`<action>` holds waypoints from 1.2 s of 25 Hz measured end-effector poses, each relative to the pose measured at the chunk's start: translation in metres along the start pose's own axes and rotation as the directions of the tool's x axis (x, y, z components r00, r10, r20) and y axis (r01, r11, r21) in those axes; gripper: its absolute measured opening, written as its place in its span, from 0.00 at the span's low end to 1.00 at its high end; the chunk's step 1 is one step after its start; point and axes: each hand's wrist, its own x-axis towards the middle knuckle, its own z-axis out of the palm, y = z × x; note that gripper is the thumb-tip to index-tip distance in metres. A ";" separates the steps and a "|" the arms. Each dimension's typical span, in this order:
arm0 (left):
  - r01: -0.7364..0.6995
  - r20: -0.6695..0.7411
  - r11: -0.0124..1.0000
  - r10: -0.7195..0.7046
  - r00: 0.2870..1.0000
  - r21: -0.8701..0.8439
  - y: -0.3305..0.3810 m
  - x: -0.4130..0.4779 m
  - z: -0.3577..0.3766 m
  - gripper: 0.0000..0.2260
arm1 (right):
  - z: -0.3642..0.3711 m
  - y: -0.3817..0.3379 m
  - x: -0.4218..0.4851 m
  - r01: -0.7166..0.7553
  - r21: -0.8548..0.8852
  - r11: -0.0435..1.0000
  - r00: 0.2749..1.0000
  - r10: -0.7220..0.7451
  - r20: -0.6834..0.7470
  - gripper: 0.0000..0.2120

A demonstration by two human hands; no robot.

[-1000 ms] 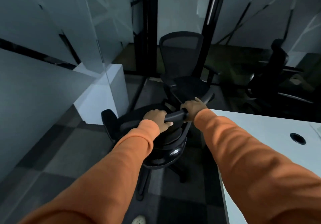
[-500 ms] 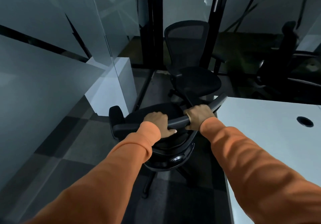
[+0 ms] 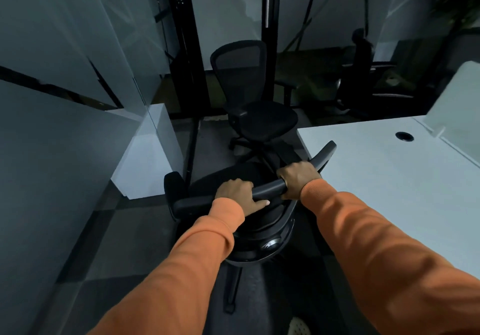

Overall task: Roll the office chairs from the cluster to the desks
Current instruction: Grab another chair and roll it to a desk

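The office chair's [image 3: 267, 187] top rail lies under both palms, with the fingers of the left hand [image 3: 237, 194] and right hand [image 3: 298, 178] wrapped round it. Both arms are outstretched, and the chair seemingly touches the desk's [image 3: 389, 178] left edge.

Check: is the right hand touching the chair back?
Touching. The head view shows the right hand curled round the top bar of the chair back, with its fingers wrapped over the bar and no gap visible.
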 end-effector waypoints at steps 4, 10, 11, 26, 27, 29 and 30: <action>-0.087 0.029 0.996 0.086 0.996 0.026 -0.017 -0.033 -0.003 0.27 | -0.009 -0.039 -0.037 -0.094 0.011 0.995 0.995 0.094 0.018 0.14; -0.201 0.073 0.975 0.195 0.978 0.091 -0.031 -0.093 -0.003 0.28 | -0.012 -0.087 -0.101 -0.144 0.027 0.989 0.989 0.144 0.024 0.19; -0.225 0.076 0.970 0.219 0.973 0.094 -0.031 -0.102 -0.004 0.29 | -0.011 -0.091 -0.111 -0.142 0.026 0.989 0.989 0.142 0.033 0.20; -0.343 0.064 0.935 0.338 0.939 0.089 -0.019 -0.229 -0.002 0.28 | -0.019 -0.159 -0.244 -0.160 0.068 0.985 0.987 0.157 0.043 0.17; -0.345 0.063 0.935 0.341 0.938 0.086 -0.014 -0.243 -0.002 0.28 | -0.021 -0.163 -0.258 -0.166 0.076 0.983 0.986 0.163 0.046 0.16; -0.361 0.053 0.929 0.358 0.932 0.081 -0.005 -0.270 0.003 0.28 | -0.020 -0.172 -0.287 -0.168 0.093 0.981 0.986 0.167 0.025 0.16; -0.376 0.050 0.923 0.373 0.926 0.086 0.000 -0.284 0.004 0.28 | -0.018 -0.177 -0.302 -0.171 0.092 0.981 0.985 0.171 0.011 0.16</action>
